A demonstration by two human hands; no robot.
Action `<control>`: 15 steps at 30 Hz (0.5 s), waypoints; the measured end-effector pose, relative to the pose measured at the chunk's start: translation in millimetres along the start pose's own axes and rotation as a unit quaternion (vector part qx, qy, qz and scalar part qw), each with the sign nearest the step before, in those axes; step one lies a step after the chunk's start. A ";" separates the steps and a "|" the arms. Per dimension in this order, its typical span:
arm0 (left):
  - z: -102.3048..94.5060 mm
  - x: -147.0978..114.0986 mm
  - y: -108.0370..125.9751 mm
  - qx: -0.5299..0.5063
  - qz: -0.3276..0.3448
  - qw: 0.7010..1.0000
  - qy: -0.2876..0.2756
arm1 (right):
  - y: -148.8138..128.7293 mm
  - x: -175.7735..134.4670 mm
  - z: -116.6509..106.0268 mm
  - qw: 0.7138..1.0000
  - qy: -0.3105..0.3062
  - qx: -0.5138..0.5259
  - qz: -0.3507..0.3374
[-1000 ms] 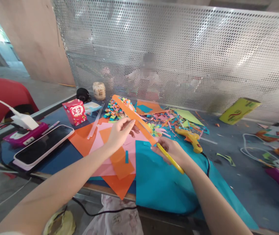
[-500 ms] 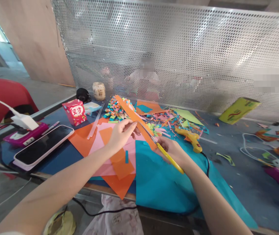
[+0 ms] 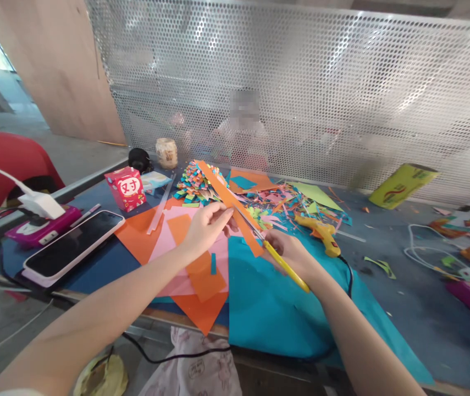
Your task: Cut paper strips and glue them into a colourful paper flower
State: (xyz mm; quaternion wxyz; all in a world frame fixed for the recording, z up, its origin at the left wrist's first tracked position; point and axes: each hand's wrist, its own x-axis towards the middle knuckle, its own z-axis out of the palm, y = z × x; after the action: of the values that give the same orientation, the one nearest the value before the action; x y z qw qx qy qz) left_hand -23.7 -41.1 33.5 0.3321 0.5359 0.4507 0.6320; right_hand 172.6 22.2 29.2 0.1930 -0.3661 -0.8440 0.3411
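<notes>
— As our left hand (image 3: 208, 226) pinches one orange paper strip (image 3: 220, 188) between thumb and fingers, where do we enter it?
— Raised above the worktop's middle, slanting from the far edge down toward our right hand (image 3: 282, 248). That hand is closed round the yellow handles of one pair of scissors (image 3: 276, 257), blades along the strip.
— Beneath and about?
— One blue sheet (image 3: 276, 308), reaching the near edge; pink paper (image 3: 172, 278), left of it; one multicoloured fringed cluster (image 3: 191, 184), beyond our left hand; shredded scraps (image 3: 278, 198), toward the far edge; one yellow glue gun (image 3: 321, 234), right of our right hand.
— Margins?
— Near the left edge: one phone (image 3: 73, 245), one purple power strip (image 3: 67, 220), one red box (image 3: 125, 188). Far edge, rightward: one yellow-green tube (image 3: 403, 187).
</notes>
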 end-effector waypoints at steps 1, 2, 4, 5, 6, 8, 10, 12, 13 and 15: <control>-0.2 0.0 -0.3 0.001 0.001 1.000 -0.001 | -1.3 -0.5 -0.2 1.000 0.001 -0.001 -0.001; -0.2 0.0 -0.5 0.000 0.001 1.000 -0.001 | -2.3 -0.8 -0.3 1.000 0.004 -0.002 -0.003; 0.1 0.0 -0.7 -0.005 0.002 1.000 -0.001 | -3.0 -1.1 -0.3 1.000 0.007 -0.007 -0.007; 0.5 -0.1 -0.6 -0.007 0.002 1.000 -0.002 | -2.8 -0.9 -0.2 1.000 0.010 -0.010 -0.008; 0.9 -0.2 -0.5 -0.008 0.002 1.000 -0.003 | -2.1 -0.5 -0.1 1.000 0.010 -0.014 -0.008; 2.0 -0.4 -0.1 -0.010 0.000 1.000 -0.007 | -0.3 0.4 0.1 1.000 0.010 -0.018 -0.007; 2.7 -0.8 -0.1 -0.012 -0.004 1.000 -0.012 | 1.1 1.0 0.2 1.000 0.008 -0.017 -0.006; 2.9 -1.0 -0.6 -0.008 -0.008 1.000 -0.013 | 1.0 1.0 0.2 1.000 0.007 -0.012 -0.005; 2.8 -1.1 -1.0 -0.005 -0.008 1.000 -0.011 | 0.2 0.6 0.1 1.000 0.008 -0.009 -0.006; 2.5 -1.2 -1.6 -0.002 -0.008 1.000 -0.007 | -2.1 -0.4 -0.1 1.000 0.018 -0.002 -0.013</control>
State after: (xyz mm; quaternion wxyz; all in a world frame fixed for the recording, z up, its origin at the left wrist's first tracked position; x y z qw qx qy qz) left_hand -21.2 -41.0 31.6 0.3420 0.5361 0.4511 0.6263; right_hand 171.9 20.9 30.7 0.2121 -0.3620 -0.8454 0.3304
